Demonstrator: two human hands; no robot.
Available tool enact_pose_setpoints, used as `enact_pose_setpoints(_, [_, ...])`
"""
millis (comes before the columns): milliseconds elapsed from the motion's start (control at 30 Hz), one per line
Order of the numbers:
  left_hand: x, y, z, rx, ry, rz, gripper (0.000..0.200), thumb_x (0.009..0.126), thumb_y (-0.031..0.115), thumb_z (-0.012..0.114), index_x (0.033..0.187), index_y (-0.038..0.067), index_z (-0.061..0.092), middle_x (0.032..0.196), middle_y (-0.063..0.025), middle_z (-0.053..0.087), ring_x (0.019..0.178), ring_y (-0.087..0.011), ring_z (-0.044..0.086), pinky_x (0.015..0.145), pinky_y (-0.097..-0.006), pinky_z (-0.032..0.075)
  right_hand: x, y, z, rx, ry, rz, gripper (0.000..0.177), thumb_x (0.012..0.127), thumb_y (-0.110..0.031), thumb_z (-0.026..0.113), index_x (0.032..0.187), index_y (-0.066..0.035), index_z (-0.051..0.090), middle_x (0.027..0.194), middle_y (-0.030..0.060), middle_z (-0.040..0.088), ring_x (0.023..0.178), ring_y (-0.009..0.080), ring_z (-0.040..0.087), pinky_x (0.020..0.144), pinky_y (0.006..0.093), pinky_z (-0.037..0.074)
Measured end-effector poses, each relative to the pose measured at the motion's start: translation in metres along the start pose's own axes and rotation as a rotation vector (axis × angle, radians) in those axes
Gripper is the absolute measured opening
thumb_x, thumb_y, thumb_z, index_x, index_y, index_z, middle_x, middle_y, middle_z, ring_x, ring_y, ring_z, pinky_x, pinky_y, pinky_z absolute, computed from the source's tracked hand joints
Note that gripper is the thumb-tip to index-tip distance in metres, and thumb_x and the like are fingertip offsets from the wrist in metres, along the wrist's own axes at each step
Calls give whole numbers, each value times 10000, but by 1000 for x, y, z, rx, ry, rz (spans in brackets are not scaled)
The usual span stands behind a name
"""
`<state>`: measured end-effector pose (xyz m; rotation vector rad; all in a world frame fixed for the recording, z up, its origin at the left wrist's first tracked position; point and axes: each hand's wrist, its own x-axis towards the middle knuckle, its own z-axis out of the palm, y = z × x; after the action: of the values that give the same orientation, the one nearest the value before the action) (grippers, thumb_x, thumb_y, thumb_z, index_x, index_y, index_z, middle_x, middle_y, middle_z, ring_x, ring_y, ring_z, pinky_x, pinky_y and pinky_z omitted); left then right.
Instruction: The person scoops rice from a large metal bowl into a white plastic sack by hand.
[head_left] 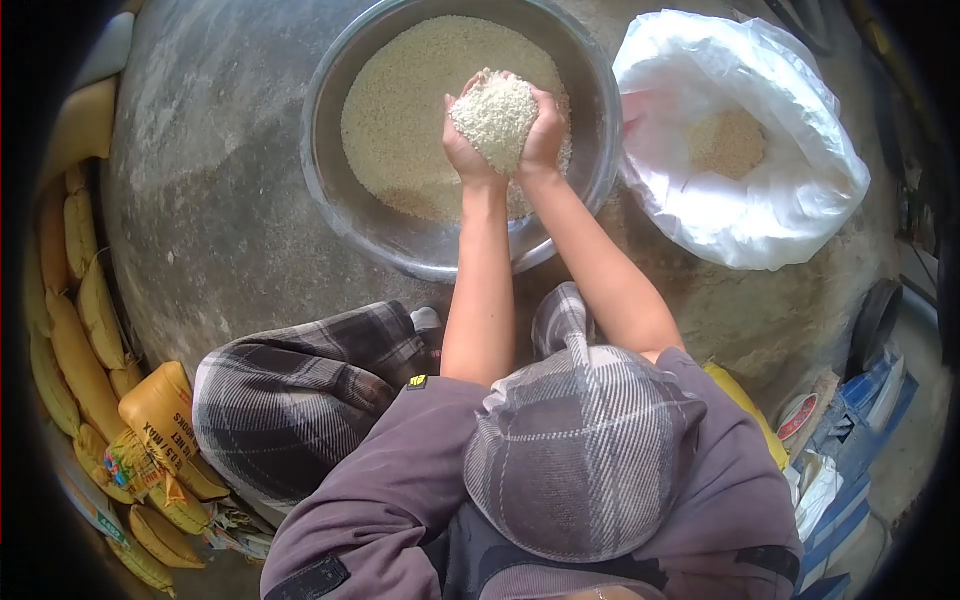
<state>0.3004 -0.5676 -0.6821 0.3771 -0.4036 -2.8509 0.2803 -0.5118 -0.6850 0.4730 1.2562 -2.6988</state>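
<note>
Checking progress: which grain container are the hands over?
The round metal bowl; left hand and right hand cup grain above it. The white sack sits apart at the right.

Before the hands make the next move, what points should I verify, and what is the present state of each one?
1. Hands cupped together: ok. The left hand and the right hand hold the grain heap from both sides.
2. Heap above the metal bowl: ok, spilled grain would fall inside.
3. Bowl resting flat on the concrete floor: ok, it seems level.
4. White sack open with its mouth up: ok, grain shows inside.
5. Gap between sack and bowl rim: cannot tell.
6. Grain leaking between the fingers: cannot tell.
</note>
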Motion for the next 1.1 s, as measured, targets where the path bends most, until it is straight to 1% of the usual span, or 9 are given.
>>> enact_pose_setpoints(167, [-3,-8,-23,-80,-6,-26,423,978,341,296,1118,10,518,1127,-191,562,1056,-326,544,963,-457,426,0,16,-16,-3,59,17,384,875,-201,396,1026,69,623,971,155,657,886,211,641,808,316,517])
enact_pose_setpoints(233, [-3,-8,-23,-64,-5,-32,419,977,342,300,1112,12,520,1125,-191,563,1056,-328,543,961,-459,428,1,15,-17,-11,56,-4,381,873,-199,400,1023,69,625,963,153,659,883,212,641,806,316,516])
enact_pose_setpoints(300, [-4,-10,-20,-43,-3,-36,416,976,342,303,1107,13,522,1123,-191,563,1056,-329,542,958,-462,429,-2,12,-14,81,82,33,373,867,-191,408,1010,70,632,954,152,662,874,211,643,796,314,515])
enact_pose_setpoints(433, [-3,-8,-17,-72,6,-36,412,976,343,305,1103,16,522,1122,-195,563,1059,-336,539,955,-466,431,-4,6,-11,14,73,-13,367,862,-189,414,994,70,638,955,151,662,868,209,643,792,314,514])
enact_pose_setpoints(500, [-4,-9,-15,-81,2,-45,413,975,343,305,1105,16,522,1123,-197,561,1060,-338,539,956,-467,430,-5,3,-7,81,115,-28,338,843,-156,451,947,83,666,915,141,678,825,190,644,775,291,503])
enact_pose_setpoints(733, [-8,-9,-1,-92,-35,-50,420,977,340,301,1128,14,517,1134,-203,556,1066,-338,534,960,-468,425,-8,-10,-4,81,47,-63,332,842,-139,450,947,95,661,910,150,680,830,194,650,774,291,508])
enact_pose_setpoints(900, [-9,-10,-12,-89,-17,-48,421,977,338,305,1129,10,520,1144,-203,554,1068,-338,534,964,-464,422,-15,-10,-5,106,92,-35,324,839,-135,455,937,92,665,909,149,680,820,196,652,762,293,512])
enact_pose_setpoints(1000, [-13,-13,-11,-107,-34,-78,419,977,333,306,1128,8,522,1153,-201,551,1078,-338,529,971,-465,416,-17,-13,-8,64,109,-86,320,840,-136,457,932,87,667,891,144,682,809,192,652,743,297,516])
enact_pose_setpoints(1100, [-19,-13,-9,-40,-7,-62,417,977,329,306,1130,7,522,1159,-199,549,1089,-340,525,979,-467,411,-29,-22,-5,37,136,-74,317,844,-143,465,928,85,668,868,137,682,790,182,650,731,293,514])
